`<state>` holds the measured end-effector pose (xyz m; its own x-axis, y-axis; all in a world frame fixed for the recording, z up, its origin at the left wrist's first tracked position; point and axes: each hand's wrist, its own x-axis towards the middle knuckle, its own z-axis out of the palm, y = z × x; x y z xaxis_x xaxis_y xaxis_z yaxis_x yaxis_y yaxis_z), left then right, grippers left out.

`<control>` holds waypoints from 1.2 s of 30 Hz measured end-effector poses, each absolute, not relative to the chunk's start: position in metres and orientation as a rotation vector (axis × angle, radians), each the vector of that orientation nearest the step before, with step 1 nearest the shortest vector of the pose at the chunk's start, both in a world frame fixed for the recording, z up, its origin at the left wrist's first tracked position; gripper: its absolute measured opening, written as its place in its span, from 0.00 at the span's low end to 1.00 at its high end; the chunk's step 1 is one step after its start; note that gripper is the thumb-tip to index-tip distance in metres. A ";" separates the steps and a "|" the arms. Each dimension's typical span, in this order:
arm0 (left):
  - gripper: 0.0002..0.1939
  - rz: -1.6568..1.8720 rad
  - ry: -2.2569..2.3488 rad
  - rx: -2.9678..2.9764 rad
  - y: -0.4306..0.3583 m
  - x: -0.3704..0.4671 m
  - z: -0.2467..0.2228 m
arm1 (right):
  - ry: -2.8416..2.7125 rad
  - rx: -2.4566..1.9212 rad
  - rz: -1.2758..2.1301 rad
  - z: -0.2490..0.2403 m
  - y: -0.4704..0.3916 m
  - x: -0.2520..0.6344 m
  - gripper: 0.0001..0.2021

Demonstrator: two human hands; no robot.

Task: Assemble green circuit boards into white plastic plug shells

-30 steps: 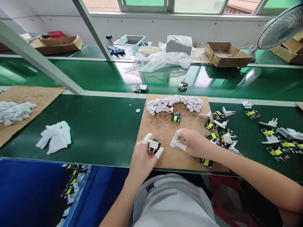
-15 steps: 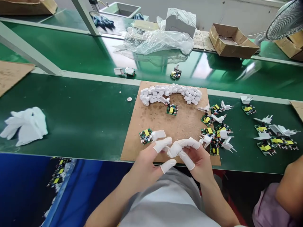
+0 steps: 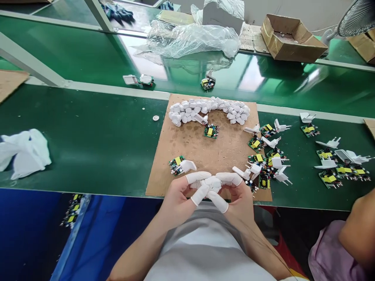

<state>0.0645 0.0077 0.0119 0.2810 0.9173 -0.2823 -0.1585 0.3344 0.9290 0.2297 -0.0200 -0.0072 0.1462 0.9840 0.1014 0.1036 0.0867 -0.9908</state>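
Bench: dark green, glossy bench (image 3: 102,136), running left to right, with a pale rail (image 3: 117,89) along its far side.
Sheet: brown, stained cardboard (image 3: 222,156), lying before the person.
Hands: left hand (image 3: 181,199) and right hand (image 3: 238,195) meet over the sheet's near edge, white covers on thumbs and some fingers. Both are curled nearly closed, fingertips pinching white bits (image 3: 213,182) between them; how many cannot be told.
Pile: white caps (image 3: 209,109) in an arc at the sheet's far end.
Circuits: one circuit (image 3: 176,164) near left on the sheet, another (image 3: 211,131) just nearer than the caps; a cluster (image 3: 265,160) across the sheet's right edge, a second group (image 3: 329,168) farther right.
Bench left: white gloves (image 3: 31,152); a small disc (image 3: 156,118) near the sheet.
Far strip: shiny green surface (image 3: 96,58) bearing two units, left (image 3: 145,80) and right (image 3: 208,82), and clear plastic (image 3: 193,41).
Back: blue gloves (image 3: 118,13) left, carton (image 3: 293,39) and fan (image 3: 357,19) right.
Below left: blue bin (image 3: 96,226), circuits inside.
Near right: another person's arm (image 3: 359,230).
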 end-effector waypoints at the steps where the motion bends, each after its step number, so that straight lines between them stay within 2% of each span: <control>1: 0.22 0.879 1.001 0.939 0.008 0.064 0.012 | -1.230 -1.271 0.980 -0.006 -0.020 0.230 0.12; 10: 0.20 0.935 1.031 0.887 0.003 0.067 0.010 | -1.245 -1.238 1.051 0.000 -0.016 0.237 0.13; 14: 0.21 0.911 1.026 0.886 0.006 0.065 0.012 | -1.319 -1.286 1.027 0.003 -0.015 0.238 0.09; 19: 0.19 0.878 1.005 0.886 0.009 0.063 0.010 | -1.471 -1.298 1.061 0.006 -0.014 0.246 0.16; 24: 0.15 0.870 0.988 0.888 0.010 0.063 0.010 | -1.608 -1.313 1.045 0.011 -0.013 0.253 0.15; 32: 0.15 0.768 1.033 0.869 0.010 0.064 0.008 | -1.807 -1.345 1.252 0.018 -0.010 0.269 0.16; 36: 0.14 0.770 1.058 0.908 0.009 0.064 0.008 | -1.881 -1.370 1.296 0.021 -0.006 0.274 0.13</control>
<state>0.0644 0.0092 0.0077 0.3104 0.8702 -0.3825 -0.0964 0.4292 0.8981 0.2742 -0.0061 0.0206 -0.3887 0.9094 -0.1479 0.4620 0.0534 -0.8853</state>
